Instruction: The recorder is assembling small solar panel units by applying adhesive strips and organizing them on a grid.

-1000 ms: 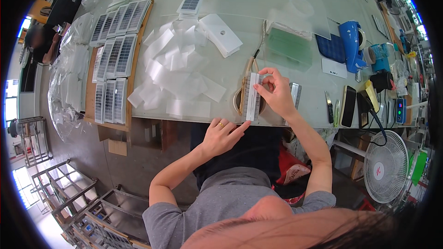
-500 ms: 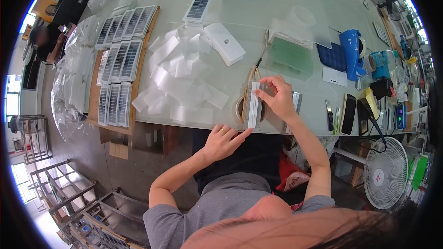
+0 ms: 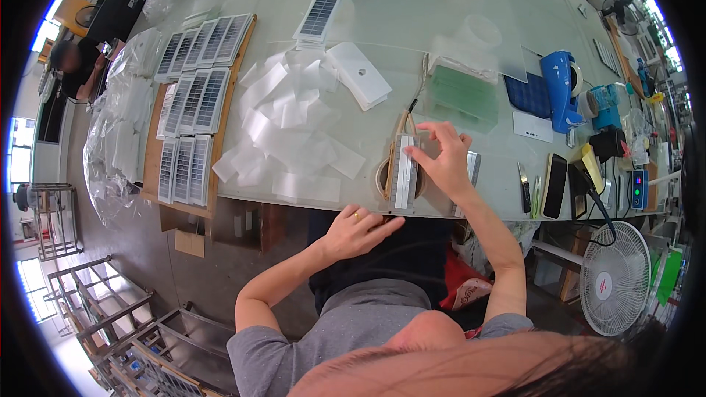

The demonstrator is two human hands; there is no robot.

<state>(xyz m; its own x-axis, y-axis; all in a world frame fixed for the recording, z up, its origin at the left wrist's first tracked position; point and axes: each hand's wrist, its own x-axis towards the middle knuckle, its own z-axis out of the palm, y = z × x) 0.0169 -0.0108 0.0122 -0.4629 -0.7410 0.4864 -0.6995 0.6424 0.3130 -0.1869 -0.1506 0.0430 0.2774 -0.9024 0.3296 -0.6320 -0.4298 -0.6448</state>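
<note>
The right hand (image 3: 446, 163) is at frame center, thumb and index fingertip apart; the thumb is at the upper right edge of the narrow solar panel (image 3: 404, 180). The left hand (image 3: 353, 234) is at lower center, loosely curled, index finger extended just below the panel's lower end; contact cannot be determined. The panel lies between the hands, lengthwise over a round ring (image 3: 382, 178). Left of it is a heap of white film strips (image 3: 283, 121); above right, a green translucent block (image 3: 462, 95). A blue tape dispenser (image 3: 557, 82) stands at upper right.
</note>
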